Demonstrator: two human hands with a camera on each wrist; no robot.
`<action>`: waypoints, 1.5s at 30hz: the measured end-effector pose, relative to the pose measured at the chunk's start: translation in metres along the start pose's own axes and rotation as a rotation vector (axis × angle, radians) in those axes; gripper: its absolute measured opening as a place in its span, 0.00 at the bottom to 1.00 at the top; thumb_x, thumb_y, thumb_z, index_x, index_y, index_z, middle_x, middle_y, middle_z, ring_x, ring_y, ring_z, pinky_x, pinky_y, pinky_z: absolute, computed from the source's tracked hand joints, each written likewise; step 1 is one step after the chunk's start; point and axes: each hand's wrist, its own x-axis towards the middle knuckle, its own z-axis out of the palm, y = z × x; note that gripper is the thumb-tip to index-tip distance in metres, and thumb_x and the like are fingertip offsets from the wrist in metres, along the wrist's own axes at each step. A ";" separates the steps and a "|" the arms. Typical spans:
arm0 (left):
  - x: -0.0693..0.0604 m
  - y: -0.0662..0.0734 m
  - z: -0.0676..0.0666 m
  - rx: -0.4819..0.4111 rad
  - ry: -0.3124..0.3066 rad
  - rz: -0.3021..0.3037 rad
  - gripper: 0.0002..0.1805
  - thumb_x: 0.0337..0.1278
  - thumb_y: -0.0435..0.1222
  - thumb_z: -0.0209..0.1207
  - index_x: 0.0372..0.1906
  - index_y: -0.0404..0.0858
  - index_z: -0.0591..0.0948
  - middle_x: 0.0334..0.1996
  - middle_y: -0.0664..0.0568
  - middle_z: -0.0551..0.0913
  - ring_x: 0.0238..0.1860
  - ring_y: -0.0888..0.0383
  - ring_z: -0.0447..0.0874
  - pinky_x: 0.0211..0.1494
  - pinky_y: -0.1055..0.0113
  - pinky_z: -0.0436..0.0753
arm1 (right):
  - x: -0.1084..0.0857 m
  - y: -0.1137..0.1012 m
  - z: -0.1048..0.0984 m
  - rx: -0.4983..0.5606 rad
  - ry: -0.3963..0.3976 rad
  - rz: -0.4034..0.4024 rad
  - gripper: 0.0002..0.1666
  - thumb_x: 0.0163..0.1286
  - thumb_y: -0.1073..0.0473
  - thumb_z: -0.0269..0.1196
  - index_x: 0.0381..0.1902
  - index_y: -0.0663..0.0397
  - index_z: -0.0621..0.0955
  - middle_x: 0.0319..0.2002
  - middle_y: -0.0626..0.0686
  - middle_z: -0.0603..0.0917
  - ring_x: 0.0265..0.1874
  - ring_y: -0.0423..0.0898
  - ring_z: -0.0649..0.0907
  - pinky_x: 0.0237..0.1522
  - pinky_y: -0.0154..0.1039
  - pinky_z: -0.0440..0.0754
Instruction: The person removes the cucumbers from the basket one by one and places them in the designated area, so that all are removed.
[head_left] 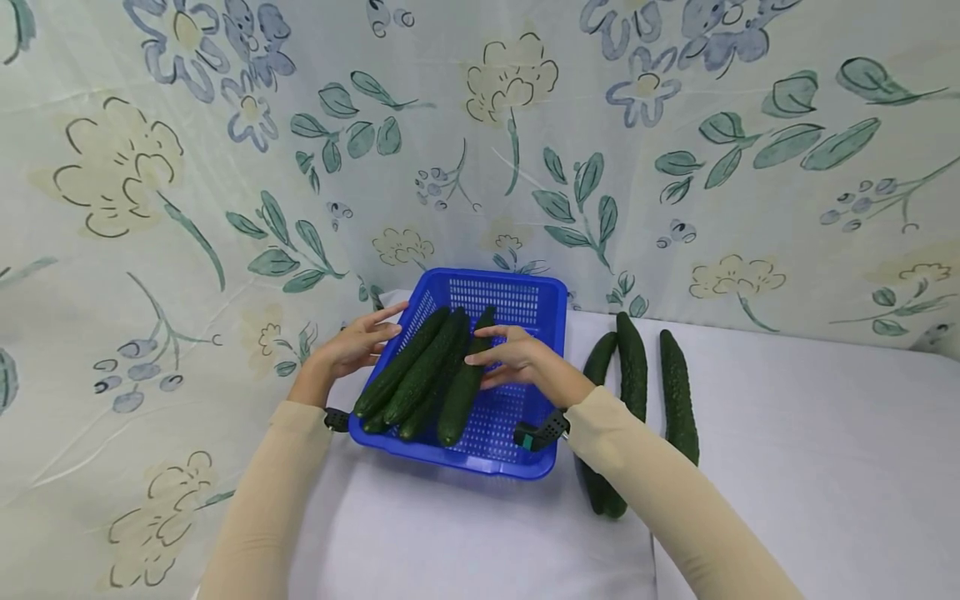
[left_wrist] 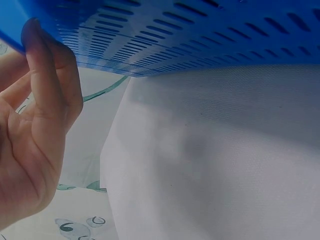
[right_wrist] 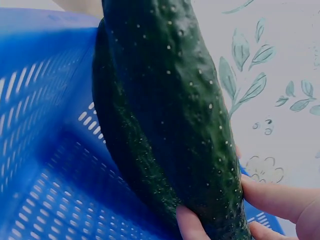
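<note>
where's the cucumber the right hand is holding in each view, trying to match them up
Head: the held cucumber is just left of the picture's middle, at the fingertips of the right hand.
Left wrist: not visible.
Right wrist: large, slanting from top centre to the bottom edge, right of centre.
Shared landmark: the blue basket, partly visible in both wrist views.

The head view looks forward and down on the blue basket [head_left: 504,418]; close wrist views share it: left outside, right inside.
</note>
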 end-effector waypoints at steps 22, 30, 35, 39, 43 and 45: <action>0.005 0.002 0.000 0.004 -0.002 -0.011 0.32 0.76 0.40 0.53 0.79 0.56 0.59 0.59 0.44 0.78 0.49 0.51 0.86 0.49 0.58 0.85 | -0.047 -0.005 -0.012 0.021 0.009 -0.212 0.41 0.65 0.72 0.67 0.73 0.51 0.67 0.48 0.65 0.76 0.29 0.53 0.88 0.41 0.49 0.86; 0.002 0.001 0.001 0.002 -0.003 -0.012 0.33 0.76 0.40 0.52 0.79 0.55 0.57 0.58 0.46 0.79 0.49 0.51 0.86 0.49 0.57 0.85 | -0.057 0.000 -0.015 0.030 0.011 -0.249 0.41 0.65 0.71 0.67 0.73 0.51 0.68 0.48 0.65 0.74 0.28 0.50 0.88 0.41 0.47 0.87; 0.000 0.000 0.001 0.003 0.004 -0.012 0.33 0.76 0.40 0.53 0.79 0.54 0.57 0.58 0.46 0.79 0.48 0.51 0.86 0.49 0.58 0.85 | -0.064 0.003 -0.017 0.032 0.016 -0.271 0.41 0.66 0.70 0.67 0.74 0.51 0.67 0.52 0.67 0.72 0.28 0.48 0.87 0.39 0.45 0.87; 0.000 0.000 0.001 0.002 0.010 -0.008 0.32 0.76 0.40 0.53 0.79 0.55 0.58 0.58 0.45 0.79 0.48 0.51 0.86 0.49 0.58 0.85 | -0.068 0.006 -0.021 0.028 0.038 -0.283 0.41 0.66 0.70 0.67 0.74 0.51 0.67 0.45 0.63 0.75 0.28 0.47 0.87 0.39 0.45 0.87; 0.000 0.000 0.001 0.000 0.008 -0.004 0.32 0.76 0.39 0.52 0.79 0.54 0.58 0.59 0.44 0.78 0.48 0.50 0.86 0.49 0.58 0.85 | -0.072 0.010 -0.025 0.034 0.042 -0.293 0.41 0.65 0.70 0.68 0.74 0.51 0.67 0.42 0.61 0.75 0.28 0.46 0.85 0.38 0.44 0.87; 0.000 0.000 0.000 0.002 0.007 -0.003 0.32 0.76 0.39 0.52 0.79 0.54 0.58 0.59 0.44 0.78 0.48 0.51 0.86 0.49 0.58 0.85 | -0.075 0.011 -0.026 0.037 0.037 -0.301 0.42 0.66 0.70 0.67 0.75 0.51 0.66 0.42 0.60 0.74 0.29 0.46 0.84 0.38 0.44 0.87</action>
